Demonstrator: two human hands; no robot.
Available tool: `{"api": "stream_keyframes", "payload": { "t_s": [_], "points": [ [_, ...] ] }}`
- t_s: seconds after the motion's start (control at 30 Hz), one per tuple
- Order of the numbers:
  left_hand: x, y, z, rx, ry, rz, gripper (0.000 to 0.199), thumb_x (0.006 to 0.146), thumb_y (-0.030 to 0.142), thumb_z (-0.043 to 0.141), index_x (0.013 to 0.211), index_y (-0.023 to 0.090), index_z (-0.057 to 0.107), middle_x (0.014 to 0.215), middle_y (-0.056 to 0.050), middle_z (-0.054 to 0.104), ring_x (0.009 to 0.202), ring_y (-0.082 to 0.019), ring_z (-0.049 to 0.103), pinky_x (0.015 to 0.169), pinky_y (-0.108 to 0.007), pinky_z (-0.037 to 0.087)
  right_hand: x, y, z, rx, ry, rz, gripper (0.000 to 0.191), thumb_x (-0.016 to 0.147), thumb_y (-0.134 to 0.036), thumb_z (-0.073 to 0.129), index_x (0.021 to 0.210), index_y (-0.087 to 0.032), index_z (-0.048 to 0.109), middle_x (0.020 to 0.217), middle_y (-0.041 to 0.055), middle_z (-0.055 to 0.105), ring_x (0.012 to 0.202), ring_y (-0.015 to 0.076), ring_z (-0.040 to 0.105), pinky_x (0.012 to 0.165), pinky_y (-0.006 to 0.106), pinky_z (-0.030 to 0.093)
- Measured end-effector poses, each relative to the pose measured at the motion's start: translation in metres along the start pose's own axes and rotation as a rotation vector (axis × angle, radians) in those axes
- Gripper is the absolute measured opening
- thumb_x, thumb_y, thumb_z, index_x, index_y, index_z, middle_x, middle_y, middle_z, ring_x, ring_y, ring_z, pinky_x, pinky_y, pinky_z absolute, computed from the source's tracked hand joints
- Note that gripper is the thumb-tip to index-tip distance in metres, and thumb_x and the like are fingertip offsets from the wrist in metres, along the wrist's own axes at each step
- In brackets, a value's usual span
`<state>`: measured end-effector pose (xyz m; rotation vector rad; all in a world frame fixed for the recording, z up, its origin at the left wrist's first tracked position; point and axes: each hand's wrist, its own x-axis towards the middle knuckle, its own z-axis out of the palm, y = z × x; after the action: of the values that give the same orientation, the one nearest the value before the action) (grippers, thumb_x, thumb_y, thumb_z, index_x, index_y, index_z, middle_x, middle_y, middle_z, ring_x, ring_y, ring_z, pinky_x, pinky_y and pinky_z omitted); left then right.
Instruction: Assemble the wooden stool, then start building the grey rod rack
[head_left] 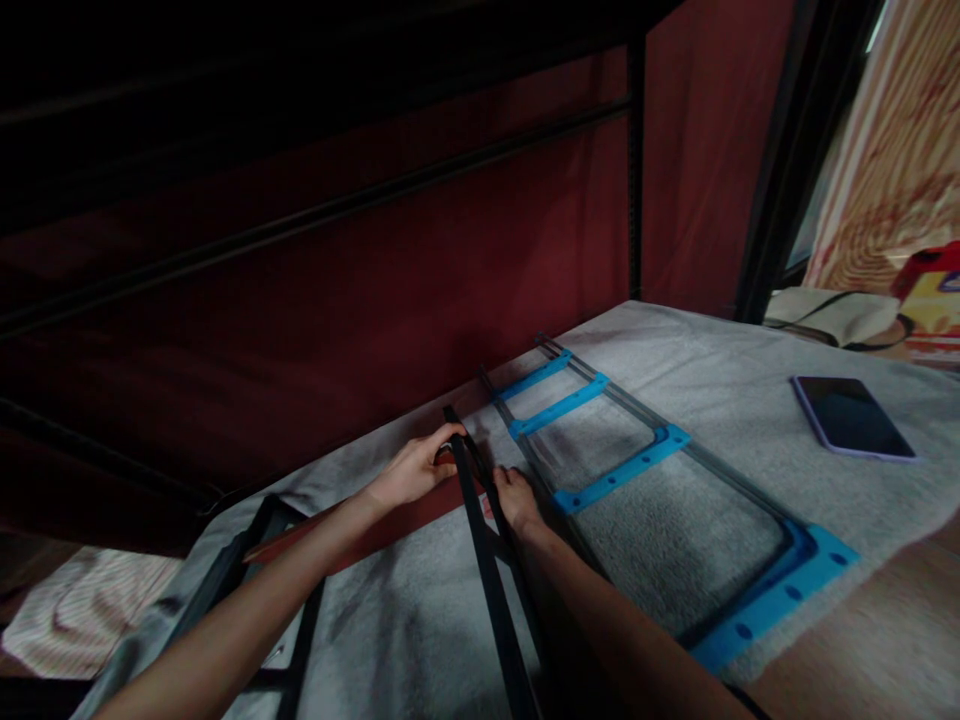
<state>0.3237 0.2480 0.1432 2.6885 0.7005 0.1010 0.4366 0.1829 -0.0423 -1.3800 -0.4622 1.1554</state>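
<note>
1. Your left hand (420, 468) is grasping the dark frame (489, 570) near its far end, thumb and fingers bent around one of the two long bars.
2. Your right hand (517, 500) is just beside the left one, fingers curled at the frame's other bar (whether they grip it or only rest there, you cannot tell from this view).
3. The frame itself runs from your left fingers back toward you, passing between your two forearms.
4. Beneath your left hand and forearm, a reddish-brown board (397, 525) lies on the grey cloth (390, 630).
5. To the right of your right hand, a rack with blue crosspieces (622, 472) and grey rods lies flat on that cloth; well beyond it is a phone (855, 418).
6. Under and beside your left forearm sits a second black frame (298, 650).
7. Ahead of both hands, a dark red panel (420, 310) rises behind the cloth.
</note>
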Motion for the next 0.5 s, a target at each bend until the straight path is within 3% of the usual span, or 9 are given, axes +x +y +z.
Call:
{"api": "stream_keyframes", "payload": {
  "t_s": [0.17, 0.37, 0.5],
  "points": [
    [0.0024, -0.0045, 0.0017, -0.011, 0.005, -0.005, 0.044, 0.078, 0.022, 0.056, 0.122, 0.025, 0.048, 0.074, 0.005, 0.055, 0.062, -0.011, 0.051, 0.058, -0.021, 0.038, 0.0011, 0.0002, -0.0001, 0.011, -0.004, 0.022, 0.018, 0.093, -0.025, 0.033, 0.099, -0.020, 0.049, 0.063, 0.0012, 0.063, 0.050, 0.0153, 0.062, 0.049, 0.025, 0.052],
    [0.0019, -0.0061, 0.0020, -0.050, -0.008, 0.015, 0.042, 0.080, 0.023, 0.054, 0.121, 0.024, 0.047, 0.076, 0.005, 0.055, 0.062, -0.010, 0.050, 0.059, -0.020, 0.039, -0.0016, 0.0010, 0.0001, 0.003, -0.010, 0.014, 0.010, 0.091, -0.024, 0.040, 0.094, -0.020, 0.049, 0.062, -0.0005, 0.061, 0.050, 0.0144, 0.061, 0.049, 0.024, 0.051],
    [0.0002, -0.0067, 0.0015, -0.065, -0.009, 0.018, 0.043, 0.080, 0.025, 0.055, 0.122, 0.024, 0.046, 0.078, 0.004, 0.056, 0.065, -0.011, 0.052, 0.061, -0.021, 0.041, -0.0022, 0.0014, 0.0007, 0.006, -0.031, 0.015, 0.015, 0.093, -0.032, 0.039, 0.093, -0.021, 0.049, 0.057, -0.0013, 0.060, 0.050, 0.0157, 0.062, 0.049, 0.026, 0.051]
  ]
}}
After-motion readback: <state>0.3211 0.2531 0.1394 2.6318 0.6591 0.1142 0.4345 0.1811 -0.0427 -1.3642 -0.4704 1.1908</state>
